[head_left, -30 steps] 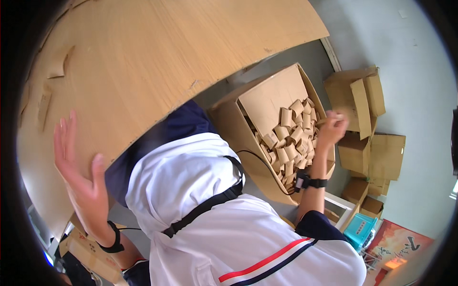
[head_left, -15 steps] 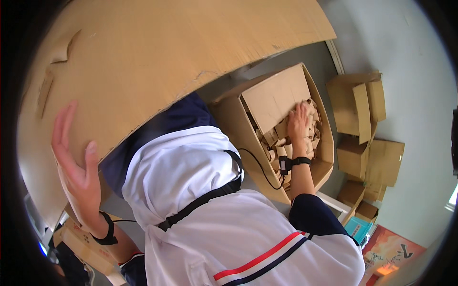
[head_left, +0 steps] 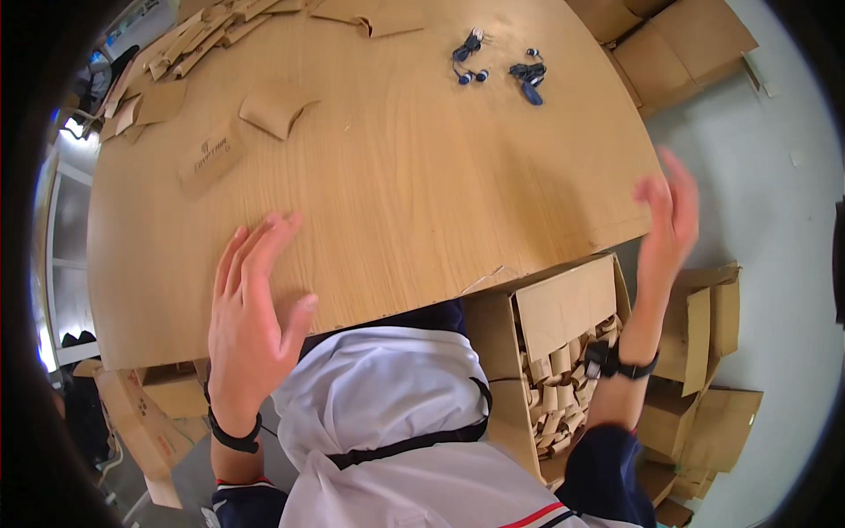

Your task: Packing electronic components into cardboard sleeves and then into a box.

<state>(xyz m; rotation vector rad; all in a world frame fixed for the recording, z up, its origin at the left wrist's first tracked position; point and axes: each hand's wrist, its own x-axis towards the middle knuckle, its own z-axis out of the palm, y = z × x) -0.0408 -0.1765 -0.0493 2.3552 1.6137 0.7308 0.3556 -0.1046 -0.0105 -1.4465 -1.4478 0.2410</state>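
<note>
My left hand hovers over the near left part of the wooden table, fingers spread, holding nothing. Beyond it lie a flat brown cardboard piece with print and a curved cardboard piece. Raised beside the table's right edge is my right hand, slightly blurred, with its fingers apart and nothing visible in them. Below that arm stands an open carton, partly under the table edge, holding many small bent cardboard pieces.
A heap of cardboard strips covers the far left of the table. Two bundles of dark wired earphones lie at the far right. Empty cartons stand along the wall at right; another carton is at lower left.
My right hand has come up out of the carton to the table's right edge. My left hand now appears farther right. The view has shifted, showing more of the table.
</note>
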